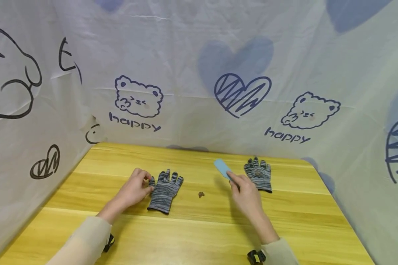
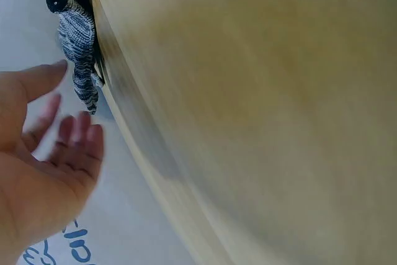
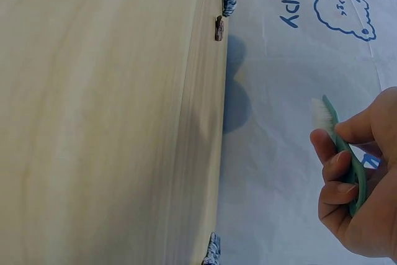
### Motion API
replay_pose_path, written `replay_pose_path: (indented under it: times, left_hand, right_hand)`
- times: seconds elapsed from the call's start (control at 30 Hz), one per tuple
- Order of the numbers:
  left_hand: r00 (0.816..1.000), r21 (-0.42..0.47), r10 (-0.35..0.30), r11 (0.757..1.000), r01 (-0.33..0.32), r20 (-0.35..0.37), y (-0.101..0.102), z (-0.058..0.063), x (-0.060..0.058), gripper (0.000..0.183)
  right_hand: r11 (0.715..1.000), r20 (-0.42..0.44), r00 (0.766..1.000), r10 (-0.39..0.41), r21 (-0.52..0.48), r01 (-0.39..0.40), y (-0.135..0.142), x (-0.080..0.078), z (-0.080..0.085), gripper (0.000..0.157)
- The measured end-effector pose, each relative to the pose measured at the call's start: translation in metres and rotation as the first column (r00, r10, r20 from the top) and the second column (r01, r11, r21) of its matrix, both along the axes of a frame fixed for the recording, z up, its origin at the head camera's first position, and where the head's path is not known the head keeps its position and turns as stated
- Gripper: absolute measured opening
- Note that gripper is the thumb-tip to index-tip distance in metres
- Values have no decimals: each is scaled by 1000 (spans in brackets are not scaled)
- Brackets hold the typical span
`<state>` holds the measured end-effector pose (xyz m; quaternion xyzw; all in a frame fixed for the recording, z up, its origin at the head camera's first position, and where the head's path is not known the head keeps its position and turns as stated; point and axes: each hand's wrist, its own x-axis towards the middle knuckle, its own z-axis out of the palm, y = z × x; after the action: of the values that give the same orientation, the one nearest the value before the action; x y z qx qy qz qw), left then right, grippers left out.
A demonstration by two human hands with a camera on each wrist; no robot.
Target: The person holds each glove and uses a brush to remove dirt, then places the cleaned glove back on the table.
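Observation:
My right hand (image 1: 247, 195) grips a small light-blue brush (image 1: 222, 168) above the table; its white bristles (image 3: 322, 115) show in the right wrist view. My left hand (image 1: 136, 188) is beside a grey-and-black knitted glove (image 1: 164, 193), fingertips right at the glove's left edge. In the left wrist view the thumb and fingers (image 2: 80, 147) stand apart with a gap between them. A small brown clump (image 1: 201, 194) lies between the hands. Past my right hand lies a second glove (image 1: 263, 180), partly hidden by it, with a brownish patch on its palm.
The yellow wood-grain table (image 1: 185, 239) ends at a hanging white cloth (image 1: 185, 129) printed with bears and hearts. Cloth also hangs along the left and right sides. Each wrist wears a black strapped device (image 1: 256, 257) near the sleeve.

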<state>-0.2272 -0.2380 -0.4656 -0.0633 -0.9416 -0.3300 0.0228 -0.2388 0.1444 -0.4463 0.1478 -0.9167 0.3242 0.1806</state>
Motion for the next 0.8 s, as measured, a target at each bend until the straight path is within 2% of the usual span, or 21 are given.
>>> replay_pose_path:
  times: [0.13, 0.23, 0.33, 0.53, 0.7, 0.8]
  left_hand:
    - [989, -70, -116, 991, 110, -90, 2, -1, -2, 13]
    - [975, -124, -202, 974, 190, -95, 3, -1, -3, 9]
    - [966, -169, -250, 957, 235, -72, 5, -1, -2, 9]
    - [965, -240, -262, 939, 248, -30, 9, 1, 2, 12]
    - [968, -301, -251, 924, 234, -19, 15, 7, 3, 13]
    - [975, -304, -221, 929, 210, 0, 21, 11, 1, 14]
  right_hand:
    - [1000, -5, 1000, 10, 1, -10, 0, 1, -2, 39]
    - [1000, -7, 1000, 14, -2, -14, 0, 1, -2, 38]
    - [1000, -2, 1000, 13, -2, -13, 0, 2, -2, 38]
    - [999, 22, 999, 34, -17, -33, 2, 2, -1, 38]
    - [988, 4, 999, 47, -145, -46, 9, 2, 8, 38]
    - [973, -46, 998, 44, -225, -53, 17, 2, 13, 39]
